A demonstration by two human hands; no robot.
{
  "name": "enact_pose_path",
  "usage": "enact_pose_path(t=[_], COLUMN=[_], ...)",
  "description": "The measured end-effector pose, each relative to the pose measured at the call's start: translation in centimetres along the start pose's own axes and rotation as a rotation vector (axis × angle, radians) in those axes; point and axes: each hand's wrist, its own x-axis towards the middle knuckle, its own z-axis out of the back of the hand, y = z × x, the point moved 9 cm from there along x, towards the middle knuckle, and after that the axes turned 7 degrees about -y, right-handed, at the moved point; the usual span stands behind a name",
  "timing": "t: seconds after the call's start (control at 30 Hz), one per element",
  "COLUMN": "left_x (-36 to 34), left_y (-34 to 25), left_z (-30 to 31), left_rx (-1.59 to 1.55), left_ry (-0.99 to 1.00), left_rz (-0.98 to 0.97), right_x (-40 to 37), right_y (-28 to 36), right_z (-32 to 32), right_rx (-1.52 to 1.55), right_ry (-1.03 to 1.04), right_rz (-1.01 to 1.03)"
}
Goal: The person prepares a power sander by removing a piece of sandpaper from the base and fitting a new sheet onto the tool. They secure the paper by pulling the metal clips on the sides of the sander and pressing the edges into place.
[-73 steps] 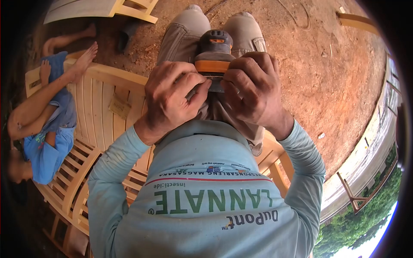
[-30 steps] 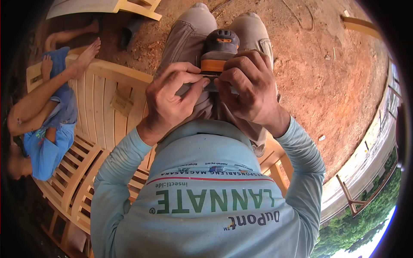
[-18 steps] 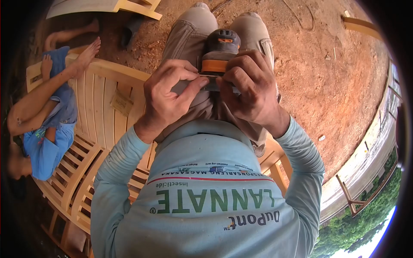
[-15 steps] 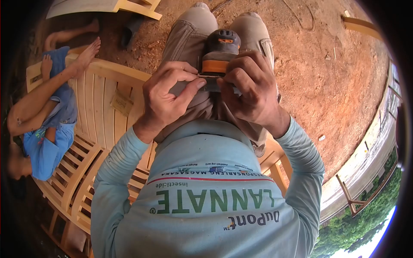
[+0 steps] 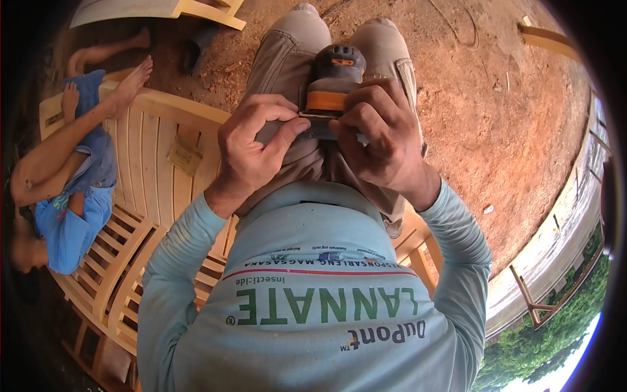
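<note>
Right in front of me the person has a black-and-orange power tool (image 5: 336,85) lying in the lap, between the thighs of the tan trousers (image 5: 281,65), with both hands bent in close at its near end. The left hand (image 5: 253,140) is half curled, thumb and forefinger almost meeting by a thin pale edge, while the right hand (image 5: 385,134) is curled more tightly at the tool's other side, though I can't tell what either of the 2 grips. Over to the left, another person in a blue shirt (image 5: 81,225) lounges on slatted wooden furniture (image 5: 140,163).
</note>
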Motion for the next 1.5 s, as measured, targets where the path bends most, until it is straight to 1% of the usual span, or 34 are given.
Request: enact_pose_path(t=[0.07,0.27,0.47,0.57,0.67,0.83,0.93,1.03,1.13,1.27,1.37,1.5], left_x=[-0.5,-0.4,-0.5,-0.6,-0.1,0.0,0.0,0.2,0.2,0.0,-0.7,-0.6], left_y=[0.4,-0.2,0.5,0.4,-1.1,-1.0,-0.9,-1.1,-1.1,-0.9,0.0,0.0], left_z=[0.2,0.2,0.1,0.3,0.1,0.0,0.0,0.0,0.0,0.2,0.2,0.1], left_rx=[-0.041,-0.04,-0.03,-0.013,0.03,0.061,0.058,0.059,0.06,0.032,0.014,0.012], left_ry=[0.008,0.048,0.052,0.046,0.038,0.023,0.02,0.027,0.029,-0.008,0.007,0.013], left_rz=[0.046,0.018,0.077,0.06,-0.052,-0.077,-0.076,-0.071,-0.064,-0.052,0.006,-0.008], right_x=[0.0,0.0,-0.2,-0.1,0.0,-0.1,0.1,0.3,0.4,0.2,0.1,0.0], right_y=[-0.1,-0.2,-0.5,-0.5,-0.4,-0.5,0.0,0.7,0.7,0.6,0.4,0.4], right_z=[0.0,-0.2,-0.4,-0.4,-0.4,-0.5,-0.6,-1.0,-1.3,-1.7,-1.8,-1.9], right_rx=[-0.004,0.001,0.012,0.011,0.009,-0.014,-0.061,-0.059,-0.052,-0.067,-0.069,-0.065], right_ry=[0.003,0.002,-0.001,-0.001,0.001,0.016,0.003,0.043,0.005,0.011,-0.002,-0.001], right_rz=[-0.006,-0.004,-0.03,-0.028,-0.017,-0.038,0.013,0.04,0.084,0.103,0.106,0.091])
